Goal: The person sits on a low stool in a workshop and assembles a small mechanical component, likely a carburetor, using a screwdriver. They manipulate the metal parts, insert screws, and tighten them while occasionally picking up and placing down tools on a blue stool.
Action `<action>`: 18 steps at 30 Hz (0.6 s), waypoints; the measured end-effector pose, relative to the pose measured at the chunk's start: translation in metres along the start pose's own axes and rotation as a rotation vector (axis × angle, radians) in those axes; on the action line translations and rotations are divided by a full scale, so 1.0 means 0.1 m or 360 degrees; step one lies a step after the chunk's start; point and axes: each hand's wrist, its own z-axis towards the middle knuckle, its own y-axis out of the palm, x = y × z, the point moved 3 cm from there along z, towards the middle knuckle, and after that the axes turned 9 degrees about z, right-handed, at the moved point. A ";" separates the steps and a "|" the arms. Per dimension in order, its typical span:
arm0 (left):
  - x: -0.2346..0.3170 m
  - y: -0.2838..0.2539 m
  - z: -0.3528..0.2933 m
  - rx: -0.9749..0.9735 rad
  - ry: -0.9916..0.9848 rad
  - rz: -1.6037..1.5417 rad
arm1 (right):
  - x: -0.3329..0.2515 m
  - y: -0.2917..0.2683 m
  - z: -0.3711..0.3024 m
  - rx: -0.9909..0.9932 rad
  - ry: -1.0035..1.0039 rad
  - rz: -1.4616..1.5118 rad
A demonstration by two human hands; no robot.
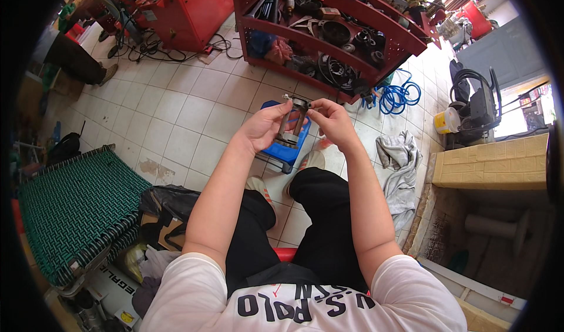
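Above a small blue stool [281, 152], I hold a grey metal frame-like part [288, 138] with two long parallel bars and round ends. My left hand [264, 126] is closed around its left side, thumb near the upper end. My right hand [335, 122] is at the upper right end of the part, thumb and index finger pinched together. A small dark piece may sit between those fingertips, but it is too small to name. Between my feet and the far cart, the blue stool stands on the floor, partly hidden by my hands and the part.
Ahead stands a red tool cart [329, 56] loaded with metal parts. A coiled blue hose [399, 94] lies beside it, and a grey cloth [400, 162] is on the tiles to my right. At left is a green woven seat [82, 206]. Another person's leg [76, 62] shows far left.
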 end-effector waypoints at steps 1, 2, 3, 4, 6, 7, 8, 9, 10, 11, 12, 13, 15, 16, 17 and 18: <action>0.00 0.00 0.00 -0.0021 0.0006 -0.0004 | 0.00 0.00 0.00 0.0008 -0.0017 -0.0003; -0.01 0.01 0.00 -0.0042 0.0013 -0.0008 | 0.01 0.00 0.00 0.0002 -0.0017 -0.0008; -0.01 0.01 0.00 -0.0063 0.0019 -0.0012 | 0.01 0.00 0.00 -0.0004 -0.0017 -0.0014; -0.01 0.01 0.00 -0.0081 0.0018 -0.0026 | 0.01 0.00 0.00 -0.0012 -0.0018 -0.0019; 0.00 0.01 -0.01 -0.0118 0.0017 -0.0052 | 0.00 0.00 0.00 0.0021 -0.0032 -0.0033; 0.00 0.02 -0.01 -0.0129 0.0032 -0.0051 | 0.00 0.00 -0.01 0.0040 -0.0038 -0.0040; 0.01 0.02 -0.02 -0.0139 0.0047 -0.0049 | 0.00 -0.01 0.00 0.0043 -0.0055 -0.0034; 0.01 0.03 -0.02 -0.0149 0.0062 -0.0047 | 0.01 -0.01 0.00 0.0047 -0.0072 -0.0027; 0.01 0.04 -0.02 -0.0145 0.0068 -0.0040 | 0.02 -0.01 0.01 0.0051 -0.0089 -0.0022; 0.02 0.05 -0.02 -0.0141 0.0073 -0.0032 | 0.04 -0.02 0.02 0.0066 -0.0116 -0.0046; 0.02 0.06 -0.02 -0.0137 0.0078 -0.0025 | 0.06 -0.04 0.03 0.0082 -0.0142 -0.0071; 0.02 0.05 -0.02 -0.0141 0.0065 -0.0017 | 0.05 -0.03 0.03 0.0094 -0.0168 -0.0095; 0.02 0.04 -0.02 -0.0149 0.0040 0.0000 | 0.05 -0.02 0.03 0.0102 -0.0185 -0.0121; 0.01 0.04 -0.03 -0.0141 0.0040 -0.0011 | 0.03 -0.02 0.02 0.0107 -0.0194 -0.0135; 0.01 0.04 -0.03 -0.0132 0.0040 -0.0023 | 0.03 -0.02 0.02 0.0112 -0.0200 -0.0128; 0.01 0.04 -0.03 -0.0124 0.0040 -0.0034 | 0.02 -0.01 0.02 0.0116 -0.0205 -0.0121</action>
